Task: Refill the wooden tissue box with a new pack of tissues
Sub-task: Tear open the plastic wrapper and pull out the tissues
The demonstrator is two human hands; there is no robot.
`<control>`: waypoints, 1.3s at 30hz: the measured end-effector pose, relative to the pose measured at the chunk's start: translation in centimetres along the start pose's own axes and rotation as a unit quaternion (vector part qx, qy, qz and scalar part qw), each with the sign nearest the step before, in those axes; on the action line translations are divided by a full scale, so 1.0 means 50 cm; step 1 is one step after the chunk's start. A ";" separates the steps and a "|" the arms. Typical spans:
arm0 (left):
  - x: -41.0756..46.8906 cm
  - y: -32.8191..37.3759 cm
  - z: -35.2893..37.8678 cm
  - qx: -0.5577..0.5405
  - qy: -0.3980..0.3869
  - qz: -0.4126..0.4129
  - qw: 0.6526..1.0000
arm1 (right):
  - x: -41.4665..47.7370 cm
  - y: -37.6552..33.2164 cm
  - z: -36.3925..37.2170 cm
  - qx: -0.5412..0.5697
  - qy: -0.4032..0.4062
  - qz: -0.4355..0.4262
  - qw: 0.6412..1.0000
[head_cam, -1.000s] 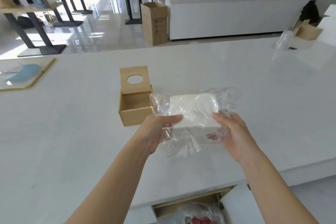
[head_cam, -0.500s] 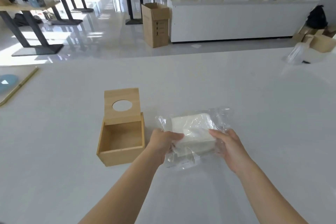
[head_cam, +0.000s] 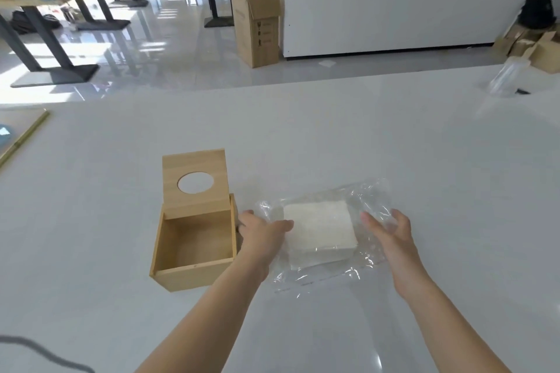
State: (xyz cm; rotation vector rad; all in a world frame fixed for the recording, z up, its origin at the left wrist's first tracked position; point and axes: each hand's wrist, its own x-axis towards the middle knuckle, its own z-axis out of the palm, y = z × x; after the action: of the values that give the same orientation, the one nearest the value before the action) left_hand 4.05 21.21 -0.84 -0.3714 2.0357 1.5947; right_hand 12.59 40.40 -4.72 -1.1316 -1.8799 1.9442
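Note:
The wooden tissue box (head_cam: 194,269) stands open and empty on the white table, left of centre. Its lid (head_cam: 195,183), with an oval hole, is pushed back and leans at the far side. Just to the right, the tissue pack (head_cam: 318,230), a white block in loose clear plastic, lies on the table. My left hand (head_cam: 260,232) grips the pack's left end, thumb on top of the white block. My right hand (head_cam: 391,230) is at the right end with thumb and fingers spread apart, only touching the loose wrap.
The white table (head_cam: 333,136) stretches far to the back and right. A crumpled clear plastic piece (head_cam: 506,79) lies at the far right, and a gold-edged tray (head_cam: 24,133) at the left edge. A dark cable (head_cam: 39,354) runs along the near left corner.
The pack has come down from the air onto the table beside the box. My right hand's fingers have loosened from the wrap. The view has shifted so the box sits nearer.

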 end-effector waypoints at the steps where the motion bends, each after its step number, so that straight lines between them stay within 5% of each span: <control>1: -0.003 0.003 -0.004 0.006 0.005 0.023 1.000 | 0.001 -0.004 -0.004 -0.015 0.020 -0.018 1.000; 6: -0.002 0.027 -0.023 0.031 -0.012 0.089 0.995 | -0.004 -0.027 -0.017 -0.043 0.103 -0.103 0.988; 9: -0.006 0.050 -0.036 -0.042 -0.033 0.081 0.995 | -0.025 -0.054 -0.020 -0.028 0.140 -0.173 0.974; 14: 0.008 0.118 -0.058 -0.140 -0.029 0.049 0.988 | -0.062 -0.105 -0.029 -0.145 -0.023 -0.315 0.938; 18: 0.030 0.173 -0.061 -0.223 -0.046 -0.001 0.974 | -0.069 -0.145 -0.009 -0.346 -0.165 -0.337 0.860; 22: 0.047 0.205 -0.047 -0.277 -0.024 -0.015 0.960 | -0.031 -0.167 0.036 -0.431 -0.096 -0.438 0.783; 25: 0.051 0.212 -0.035 -0.294 0.017 -0.030 0.955 | 0.010 -0.193 0.059 -0.417 -0.061 -0.388 0.819; 28: 0.041 0.179 -0.014 -0.173 0.125 0.022 0.977 | 0.052 -0.226 0.074 -0.413 -0.063 -0.361 0.834; 31: -0.003 0.116 0.016 0.020 0.169 0.228 0.959 | 0.091 -0.254 0.088 -0.404 -0.071 -0.345 0.844; 33: -0.042 0.069 0.042 0.177 0.092 0.349 0.916 | 0.115 -0.267 0.097 -0.402 -0.084 -0.325 0.852; 35: -0.062 0.022 0.079 0.375 0.071 0.415 0.826 | 0.138 -0.276 0.104 -0.407 -0.083 -0.305 0.857; 37: -0.067 -0.005 0.100 0.504 0.047 0.399 0.764 | 0.157 -0.280 0.108 -0.411 -0.081 -0.287 0.861; 39: -0.052 -0.029 0.107 0.576 0.012 0.350 0.739 | 0.170 -0.281 0.107 -0.415 -0.077 -0.271 0.865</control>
State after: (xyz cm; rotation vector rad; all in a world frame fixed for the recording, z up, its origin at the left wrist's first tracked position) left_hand 8.19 25.69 -1.48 0.9261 2.8689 0.2790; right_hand -1.59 43.96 4.47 -0.4586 -2.8369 0.9289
